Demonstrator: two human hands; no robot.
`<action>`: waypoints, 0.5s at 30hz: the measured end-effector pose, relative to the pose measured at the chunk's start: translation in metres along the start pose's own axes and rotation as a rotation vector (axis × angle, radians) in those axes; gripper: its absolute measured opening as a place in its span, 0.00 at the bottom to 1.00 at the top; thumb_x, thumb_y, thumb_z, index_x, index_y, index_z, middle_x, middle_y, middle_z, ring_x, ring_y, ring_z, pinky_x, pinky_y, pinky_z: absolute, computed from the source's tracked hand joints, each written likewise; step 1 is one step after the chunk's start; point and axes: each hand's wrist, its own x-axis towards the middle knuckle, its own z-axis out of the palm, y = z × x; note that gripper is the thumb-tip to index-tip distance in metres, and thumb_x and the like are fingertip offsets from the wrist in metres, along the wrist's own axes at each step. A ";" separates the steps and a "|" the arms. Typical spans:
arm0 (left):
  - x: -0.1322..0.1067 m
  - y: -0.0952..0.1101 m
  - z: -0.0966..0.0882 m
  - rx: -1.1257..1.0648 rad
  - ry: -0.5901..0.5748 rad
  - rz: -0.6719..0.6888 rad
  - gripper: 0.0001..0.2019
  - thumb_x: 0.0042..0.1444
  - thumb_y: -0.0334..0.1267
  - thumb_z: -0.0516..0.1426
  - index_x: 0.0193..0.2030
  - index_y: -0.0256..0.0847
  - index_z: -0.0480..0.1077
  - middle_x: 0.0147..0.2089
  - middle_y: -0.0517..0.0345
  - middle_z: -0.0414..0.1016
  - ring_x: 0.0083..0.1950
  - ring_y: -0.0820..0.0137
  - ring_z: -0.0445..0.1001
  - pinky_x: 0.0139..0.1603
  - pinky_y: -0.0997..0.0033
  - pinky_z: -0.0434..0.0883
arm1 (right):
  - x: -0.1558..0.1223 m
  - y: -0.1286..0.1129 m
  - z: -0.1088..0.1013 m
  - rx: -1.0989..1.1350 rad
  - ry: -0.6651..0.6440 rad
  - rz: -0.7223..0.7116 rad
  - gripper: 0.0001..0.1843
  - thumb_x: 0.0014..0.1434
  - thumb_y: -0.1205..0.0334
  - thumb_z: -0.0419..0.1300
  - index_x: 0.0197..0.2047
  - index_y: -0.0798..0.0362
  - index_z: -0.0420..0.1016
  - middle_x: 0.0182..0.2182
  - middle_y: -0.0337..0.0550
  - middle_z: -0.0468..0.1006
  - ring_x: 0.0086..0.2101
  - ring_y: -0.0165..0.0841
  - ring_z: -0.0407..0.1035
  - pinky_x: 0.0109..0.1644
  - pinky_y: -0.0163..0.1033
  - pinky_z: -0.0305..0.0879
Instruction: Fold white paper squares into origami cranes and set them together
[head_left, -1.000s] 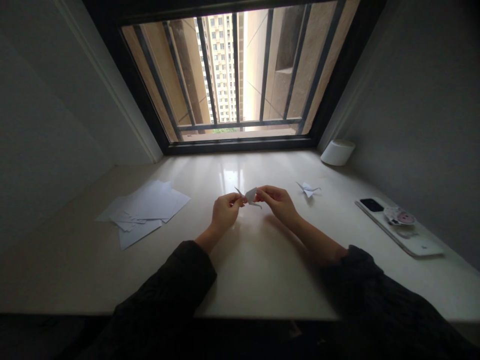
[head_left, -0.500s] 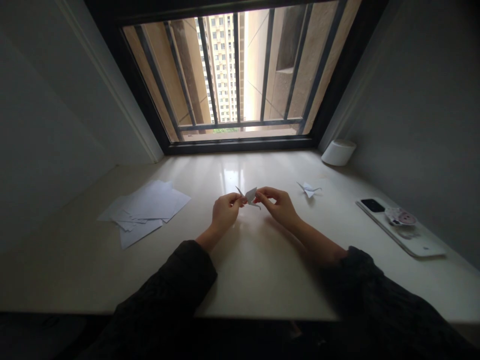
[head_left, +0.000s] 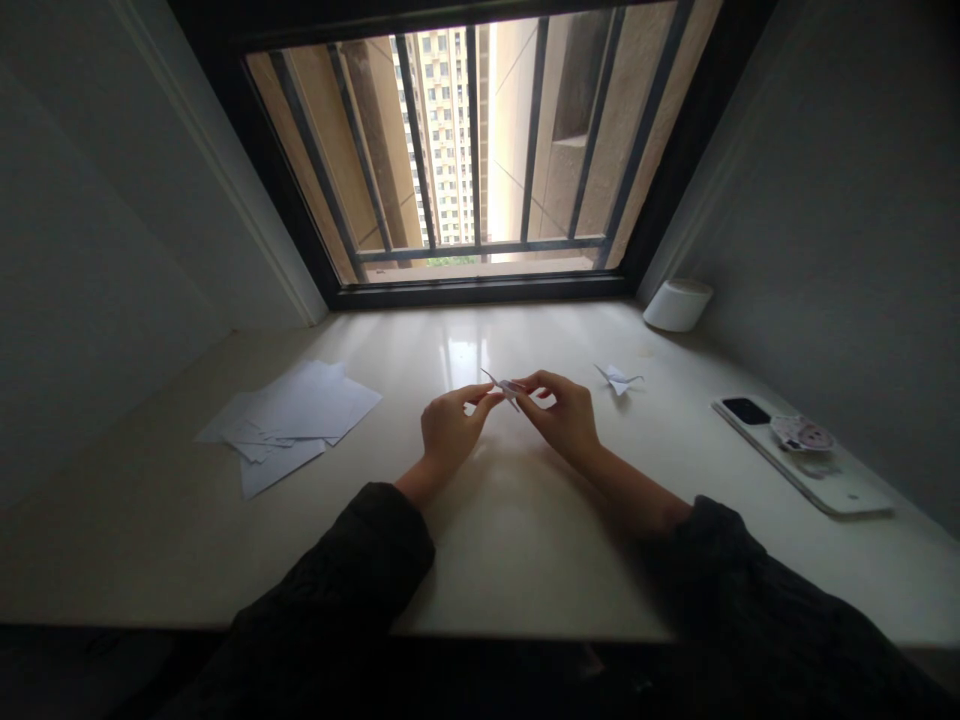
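A small folded white paper figure (head_left: 505, 386) hangs just above the pale sill between my two hands. My left hand (head_left: 448, 428) pinches its left side with thumb and forefinger. My right hand (head_left: 561, 412) pinches its right side, the other fingers curled loosely. The figure now looks flat and thin, with a point sticking up to the left. Both forearms wear dark sleeves and reach in from the bottom edge.
A second folded paper figure (head_left: 618, 378) lies to the right of my hands. A loose pile of white sheets (head_left: 289, 420) lies at the left. A phone (head_left: 804, 453) with a sticker rests at the right, a white round container (head_left: 676, 304) in the far right corner, and the barred window (head_left: 472, 150) beyond.
The paper figure has been turned or flattened between my fingers; its raised flap no longer shows. My hands have shifted slightly, the right one a little lower.
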 end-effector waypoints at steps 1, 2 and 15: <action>-0.001 0.002 -0.001 0.004 -0.007 0.024 0.19 0.51 0.55 0.58 0.45 0.49 0.76 0.39 0.57 0.80 0.39 0.66 0.77 0.41 0.66 0.71 | 0.000 0.000 0.000 -0.007 0.006 -0.014 0.08 0.53 0.55 0.62 0.30 0.50 0.77 0.28 0.42 0.79 0.29 0.33 0.71 0.33 0.39 0.67; -0.002 0.005 -0.001 0.010 -0.020 0.046 0.21 0.49 0.56 0.59 0.46 0.48 0.76 0.40 0.57 0.80 0.39 0.65 0.77 0.42 0.66 0.72 | 0.000 0.000 0.001 -0.002 0.006 -0.028 0.08 0.53 0.55 0.62 0.29 0.51 0.76 0.28 0.42 0.78 0.29 0.33 0.70 0.33 0.39 0.67; -0.007 0.010 0.001 0.063 -0.022 0.013 0.15 0.61 0.47 0.51 0.47 0.50 0.76 0.41 0.57 0.80 0.37 0.66 0.78 0.37 0.69 0.70 | 0.000 0.002 0.007 0.154 -0.077 0.061 0.12 0.56 0.52 0.59 0.28 0.51 0.72 0.26 0.39 0.75 0.29 0.32 0.69 0.36 0.39 0.65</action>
